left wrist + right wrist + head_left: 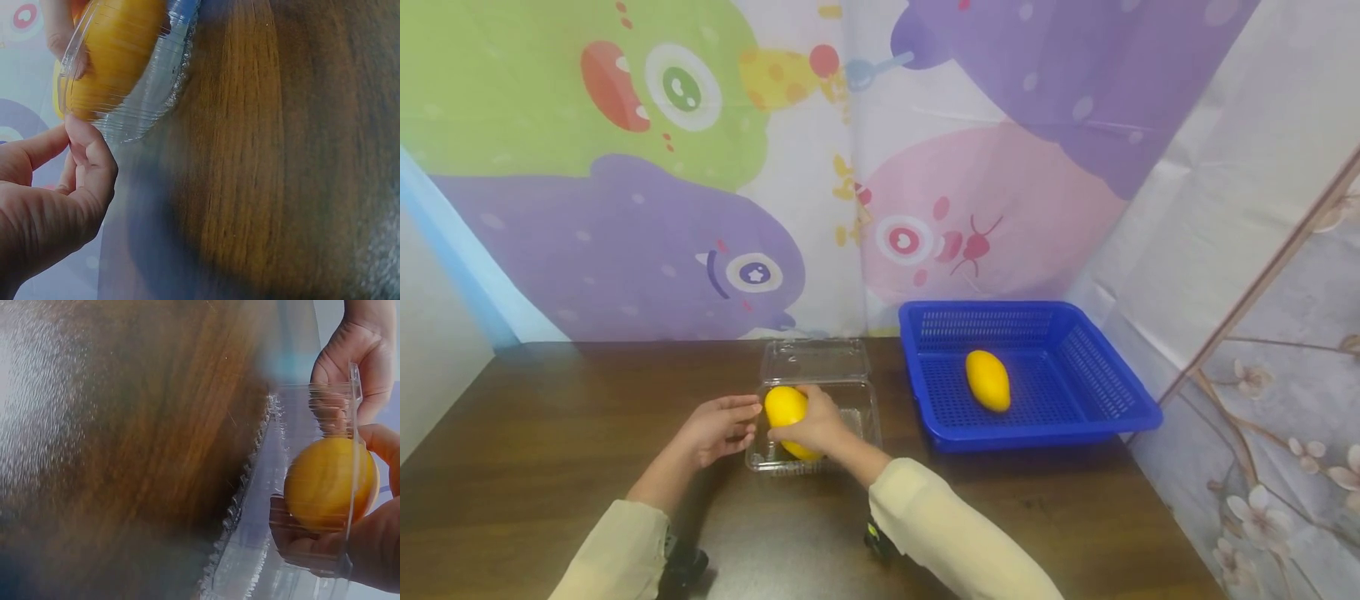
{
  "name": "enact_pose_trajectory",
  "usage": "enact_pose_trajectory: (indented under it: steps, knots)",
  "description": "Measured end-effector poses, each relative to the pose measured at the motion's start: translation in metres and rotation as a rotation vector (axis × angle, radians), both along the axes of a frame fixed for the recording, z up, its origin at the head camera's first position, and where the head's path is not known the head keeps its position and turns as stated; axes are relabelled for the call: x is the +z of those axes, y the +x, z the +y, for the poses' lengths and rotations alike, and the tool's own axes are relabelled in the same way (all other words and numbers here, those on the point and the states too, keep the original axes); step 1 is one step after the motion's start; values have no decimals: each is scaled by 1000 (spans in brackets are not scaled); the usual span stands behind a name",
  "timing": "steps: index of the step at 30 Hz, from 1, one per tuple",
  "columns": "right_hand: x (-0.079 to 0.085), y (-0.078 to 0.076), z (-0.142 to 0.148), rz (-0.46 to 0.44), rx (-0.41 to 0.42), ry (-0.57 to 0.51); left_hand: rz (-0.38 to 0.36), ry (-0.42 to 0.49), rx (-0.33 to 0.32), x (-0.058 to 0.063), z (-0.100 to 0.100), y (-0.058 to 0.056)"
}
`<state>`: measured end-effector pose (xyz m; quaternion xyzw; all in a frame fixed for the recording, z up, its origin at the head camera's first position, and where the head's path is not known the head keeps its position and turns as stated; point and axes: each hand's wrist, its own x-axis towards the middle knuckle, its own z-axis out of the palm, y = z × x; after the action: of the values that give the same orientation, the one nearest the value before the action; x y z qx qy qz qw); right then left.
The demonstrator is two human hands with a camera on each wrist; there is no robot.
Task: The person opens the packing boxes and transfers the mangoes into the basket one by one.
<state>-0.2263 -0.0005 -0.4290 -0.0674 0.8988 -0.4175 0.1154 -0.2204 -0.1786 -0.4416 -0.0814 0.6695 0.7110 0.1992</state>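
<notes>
A clear plastic clamshell box (867,417) stands on the table with its lid (815,360) folded back. Inside it lies a yellow mango (786,407), seen through the box wall in both wrist views. My right hand (817,421) reaches into the box and grips this mango, thumb across it and fingers on the far side. At the box's left side, my left hand (718,429) pinches the rim between thumb and index fingertip (78,127), while its other fingers curl loosely.
To the right, a blue plastic basket (925,421) holds another mango (988,381). Both stand on a brown wooden table (587,417). Behind the table hangs a cartoon-printed cloth (820,250), and a flowered panel (1285,400) borders the right side.
</notes>
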Motion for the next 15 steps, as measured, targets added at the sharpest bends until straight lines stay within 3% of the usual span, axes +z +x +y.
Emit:
enact_pose_trajectory:
  steps: [9, 15]
  knots:
    - [7, 0, 7, 10, 12, 15, 0, 10, 8, -1, -1, 1]
    - [21, 0, 13, 37, 20, 3, 4, 21, 9, -2, 0, 0]
